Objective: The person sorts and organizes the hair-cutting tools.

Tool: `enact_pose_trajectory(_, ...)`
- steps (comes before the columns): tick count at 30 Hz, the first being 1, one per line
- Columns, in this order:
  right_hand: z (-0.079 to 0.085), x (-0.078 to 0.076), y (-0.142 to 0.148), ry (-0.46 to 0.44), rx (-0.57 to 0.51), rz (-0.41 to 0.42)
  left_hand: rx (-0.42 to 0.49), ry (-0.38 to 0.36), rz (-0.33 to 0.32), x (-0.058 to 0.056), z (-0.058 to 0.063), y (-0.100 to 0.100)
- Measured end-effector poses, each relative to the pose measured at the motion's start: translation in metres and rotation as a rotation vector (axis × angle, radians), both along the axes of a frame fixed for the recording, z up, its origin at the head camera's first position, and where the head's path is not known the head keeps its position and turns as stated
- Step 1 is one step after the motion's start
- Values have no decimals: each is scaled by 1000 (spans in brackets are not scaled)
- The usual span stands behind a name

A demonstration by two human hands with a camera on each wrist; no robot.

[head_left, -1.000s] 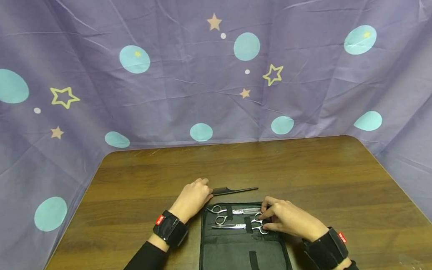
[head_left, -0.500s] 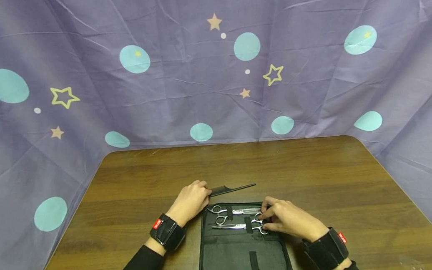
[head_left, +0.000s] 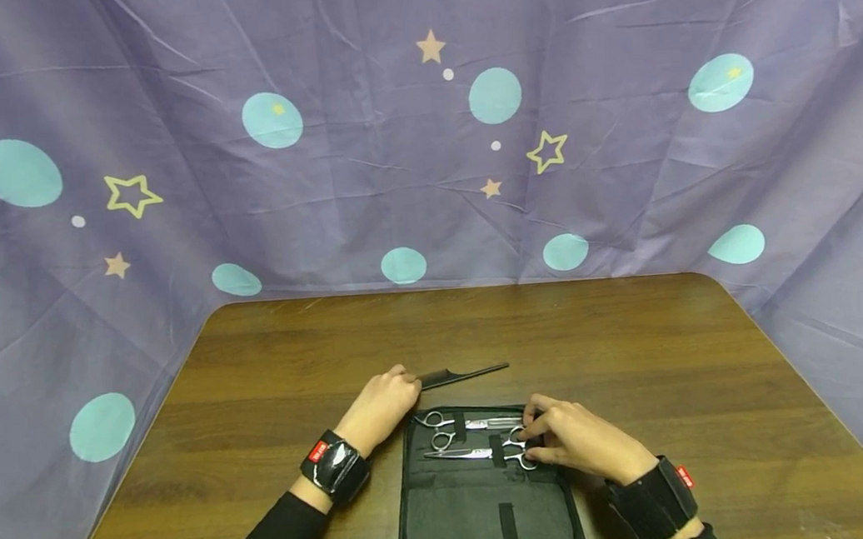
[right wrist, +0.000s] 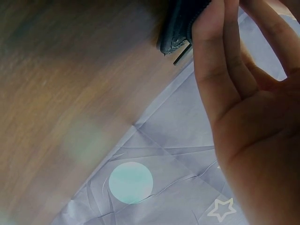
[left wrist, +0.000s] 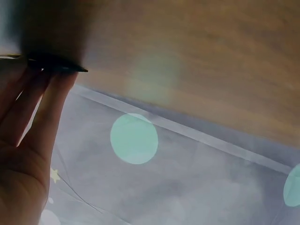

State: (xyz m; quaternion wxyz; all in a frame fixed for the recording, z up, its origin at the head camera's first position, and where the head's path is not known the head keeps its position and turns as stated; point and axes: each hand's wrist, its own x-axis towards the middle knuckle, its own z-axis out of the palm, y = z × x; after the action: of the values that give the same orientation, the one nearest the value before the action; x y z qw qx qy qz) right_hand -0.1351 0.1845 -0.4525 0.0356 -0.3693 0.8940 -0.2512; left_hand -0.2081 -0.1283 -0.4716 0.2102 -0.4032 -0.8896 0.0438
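My left hand [head_left: 381,405] pinches the toothed end of a black rat-tail comb [head_left: 445,377], whose thin tail points right beyond the case's far edge. In the left wrist view the fingers [left wrist: 49,96] meet a dark edge of it. A black zip case [head_left: 471,509] lies unfolded before me. Under its elastic loops sit silver scissors [head_left: 467,453] and, farther back, thinning scissors [head_left: 491,423] with handles to the left. My right hand [head_left: 579,439] pinches the finger rings of the nearer scissors; its fingertips cover part of them. The case's zipped edge [right wrist: 176,33] shows beside those fingers.
The brown wooden table [head_left: 257,348] extends around the case, with a purple patterned curtain [head_left: 365,182] along its back and sides. A spare elastic loop [head_left: 508,525] is on the case's near half. A clear, shiny scrap [head_left: 817,524] lies at the front right.
My left hand has shifted slightly left, and the comb has tilted so its tail end points farther back. The right hand stays at the scissors' rings.
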Motion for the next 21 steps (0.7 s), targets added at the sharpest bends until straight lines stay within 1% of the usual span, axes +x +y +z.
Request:
enact_pose_trajectory(3,-1,0,0,26,10,4,-3,44,-3,1,-2,0)
enact_pose_trajectory(6,-2,0,0,42,17,5,7,44,8,3,-2,-2)
enact_pose_trajectory(9,-2,0,0,32,13,4,24,36,17,5,-3,-4)
enact_pose_trajectory(11,-2,0,0,22,6,1,39,51,25,7,-3,-6)
enact_pose_trajectory(17,-1,1,0,2,-10,-17,107,132,59,10,-3,-18)
enact_pose_trajectory(21,-1,1,-1,-17,-5,-33,146,169,45,16,1,-28)
